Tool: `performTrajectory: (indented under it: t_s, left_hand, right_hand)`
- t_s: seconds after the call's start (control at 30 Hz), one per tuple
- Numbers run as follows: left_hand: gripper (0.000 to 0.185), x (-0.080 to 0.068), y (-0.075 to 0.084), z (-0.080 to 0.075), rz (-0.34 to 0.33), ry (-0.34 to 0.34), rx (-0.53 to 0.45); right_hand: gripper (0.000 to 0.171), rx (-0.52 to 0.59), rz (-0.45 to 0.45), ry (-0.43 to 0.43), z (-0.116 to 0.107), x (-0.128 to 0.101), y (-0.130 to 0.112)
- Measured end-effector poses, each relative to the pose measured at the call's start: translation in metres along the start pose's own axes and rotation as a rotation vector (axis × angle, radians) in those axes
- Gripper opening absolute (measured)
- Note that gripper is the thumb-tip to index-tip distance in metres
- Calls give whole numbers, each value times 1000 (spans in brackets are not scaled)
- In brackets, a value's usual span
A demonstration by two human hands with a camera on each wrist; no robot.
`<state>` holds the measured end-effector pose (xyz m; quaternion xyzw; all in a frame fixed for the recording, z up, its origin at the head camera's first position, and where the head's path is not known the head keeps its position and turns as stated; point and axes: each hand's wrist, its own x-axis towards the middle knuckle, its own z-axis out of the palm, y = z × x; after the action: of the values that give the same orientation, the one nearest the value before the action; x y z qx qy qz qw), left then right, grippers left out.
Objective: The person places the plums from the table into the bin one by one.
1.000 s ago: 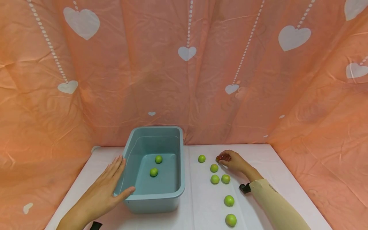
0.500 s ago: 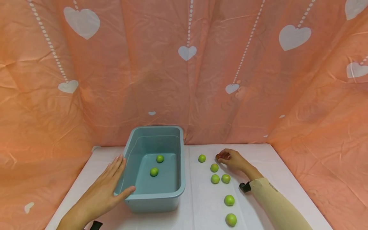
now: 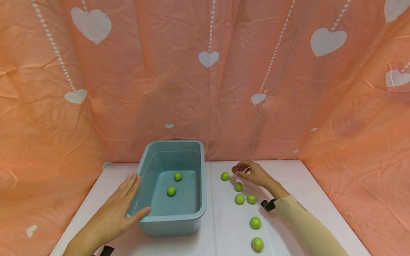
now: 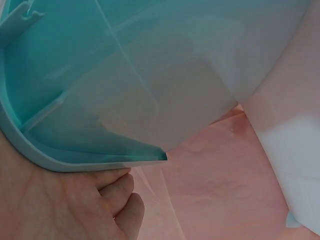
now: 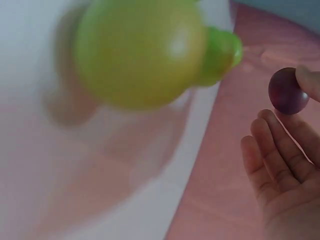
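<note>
Head view: right hand (image 3: 254,174) pinches a red fruit (image 3: 235,169) near the table (image 3: 282,170)'s far edge; left hand (image 3: 116,211), thumb spread, touches the tub (image 3: 173,218).

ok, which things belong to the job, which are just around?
Likely the job:
- dark red fruit, pinched by right hand
- blue-grey bin, left hand against it
- eight green fruits, two inside bin

Just around:
- orange heart-print drape
- white cloth

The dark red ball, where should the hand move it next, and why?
I'd probably move it left, over the blue-gray tub: the right hand pinches the dark red ball outside the tub, two green balls lie inside, and the left hand rests at its rim.
</note>
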<state>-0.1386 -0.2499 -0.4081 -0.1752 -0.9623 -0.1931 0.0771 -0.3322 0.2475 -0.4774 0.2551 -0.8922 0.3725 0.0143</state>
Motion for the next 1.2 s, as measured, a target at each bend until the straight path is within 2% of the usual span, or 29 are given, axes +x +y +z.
performTrajectory:
  t_s: [0.4, 0.6, 1.0, 1.2]
  left_hand:
    - [103, 0, 1, 0, 6, 6, 2]
    - [103, 0, 1, 0, 9, 12, 8]
    - [103, 0, 1, 2, 27, 27, 36]
    - [102, 0, 1, 1, 30, 28, 38]
  right_hand:
    - [25, 31, -116, 1, 5, 8, -44]
    - [29, 30, -150, -1, 6, 12, -57]
    - [20, 48, -219, 13, 8, 20, -80]
    - [24, 44, -220, 33, 8, 22, -92]
